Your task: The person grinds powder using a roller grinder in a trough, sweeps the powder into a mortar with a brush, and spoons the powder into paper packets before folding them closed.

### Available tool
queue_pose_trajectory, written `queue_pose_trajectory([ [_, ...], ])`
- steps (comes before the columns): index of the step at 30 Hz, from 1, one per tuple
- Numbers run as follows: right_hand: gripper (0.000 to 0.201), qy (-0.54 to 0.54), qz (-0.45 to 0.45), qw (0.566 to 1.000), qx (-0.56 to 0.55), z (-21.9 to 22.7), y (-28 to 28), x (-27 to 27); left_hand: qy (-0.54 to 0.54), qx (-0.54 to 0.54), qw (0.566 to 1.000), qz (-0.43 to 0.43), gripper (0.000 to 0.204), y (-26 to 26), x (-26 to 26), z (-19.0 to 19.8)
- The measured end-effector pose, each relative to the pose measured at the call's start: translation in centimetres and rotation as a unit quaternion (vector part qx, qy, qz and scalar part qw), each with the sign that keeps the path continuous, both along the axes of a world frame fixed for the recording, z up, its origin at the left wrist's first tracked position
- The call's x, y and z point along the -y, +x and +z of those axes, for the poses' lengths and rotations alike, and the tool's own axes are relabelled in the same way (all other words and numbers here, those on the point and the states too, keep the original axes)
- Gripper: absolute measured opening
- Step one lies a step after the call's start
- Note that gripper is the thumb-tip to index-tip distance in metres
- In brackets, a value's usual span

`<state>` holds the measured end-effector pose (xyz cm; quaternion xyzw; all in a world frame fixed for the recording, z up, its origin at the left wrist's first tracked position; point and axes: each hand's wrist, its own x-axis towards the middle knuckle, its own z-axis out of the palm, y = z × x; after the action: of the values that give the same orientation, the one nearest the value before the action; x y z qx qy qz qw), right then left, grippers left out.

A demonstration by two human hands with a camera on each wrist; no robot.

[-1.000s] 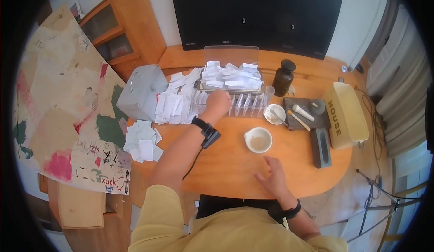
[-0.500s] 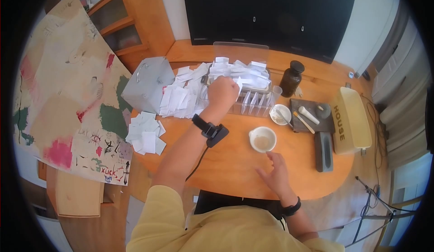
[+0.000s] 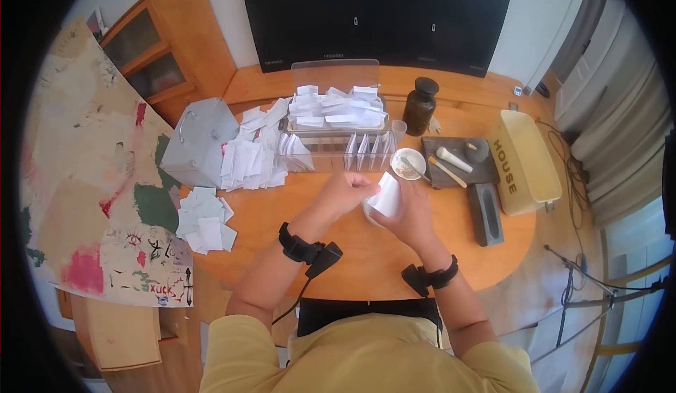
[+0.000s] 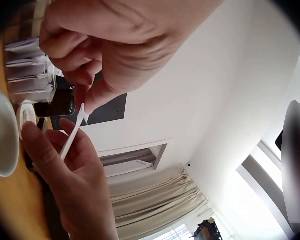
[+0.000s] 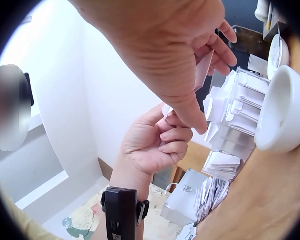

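Note:
Over the table's front middle, my left hand (image 3: 345,192) pinches the edge of a small folded white paper packet (image 3: 387,194) between thumb and fingertips. In the left wrist view the packet's upper edge parts slightly at that pinch. My right hand (image 3: 415,217) loosely holds the packet's other end, thumb on one side and fingers on the other. Below both hands stands a white mortar-like bowl (image 5: 287,112), mostly hidden by them in the head view. Behind the left hand is a clear divided box (image 3: 327,162) with upright white packets in its ends.
A heaped container of white papers (image 3: 338,111) stands at the back. Loose papers (image 3: 246,160) and a silver box (image 3: 197,143) lie left. To the right are a small dish (image 3: 405,171), brown bottle (image 3: 420,108), dark board (image 3: 440,146), grey trough (image 3: 486,217) and yellow bin (image 3: 524,160).
My left hand has come from the divided box down toward the front middle, bringing a paper packet. My right hand has risen over the bowl and now holds the packet too.

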<state>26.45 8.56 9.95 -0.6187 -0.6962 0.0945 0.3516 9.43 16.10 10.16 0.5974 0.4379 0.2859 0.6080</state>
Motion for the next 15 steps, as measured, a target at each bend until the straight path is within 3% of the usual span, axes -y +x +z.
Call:
queue_pose_trajectory([
  [3,0.075,0.006,-0.002,1.0,-0.003,-1.3,0.7,0.1,0.024,-0.063,0.998,-0.017,0.03,0.7,0.9,0.7],
  [4,0.073,0.015,-0.006,1.0,0.0,-1.6,0.8,0.2,0.139,-0.098,0.985,-0.006,0.031,1.1,1.5,0.8],
  [6,0.074,0.007,-0.013,1.0,0.015,-1.7,0.9,0.4,0.363,-0.163,0.917,0.017,0.034,1.7,2.8,0.8],
  [9,0.074,0.005,-0.026,0.999,0.022,-1.8,0.8,0.6,0.393,-0.211,0.895,0.008,0.035,2.2,3.3,0.8],
  [12,0.073,-0.018,-0.037,0.999,0.035,-1.5,0.9,1.0,0.327,-0.167,0.93,0.029,0.027,2.2,2.8,0.3],
  [15,0.071,-0.027,-0.035,0.998,0.039,-1.8,1.2,1.2,0.182,-0.152,0.971,-0.02,0.022,1.8,1.7,-0.2],
])
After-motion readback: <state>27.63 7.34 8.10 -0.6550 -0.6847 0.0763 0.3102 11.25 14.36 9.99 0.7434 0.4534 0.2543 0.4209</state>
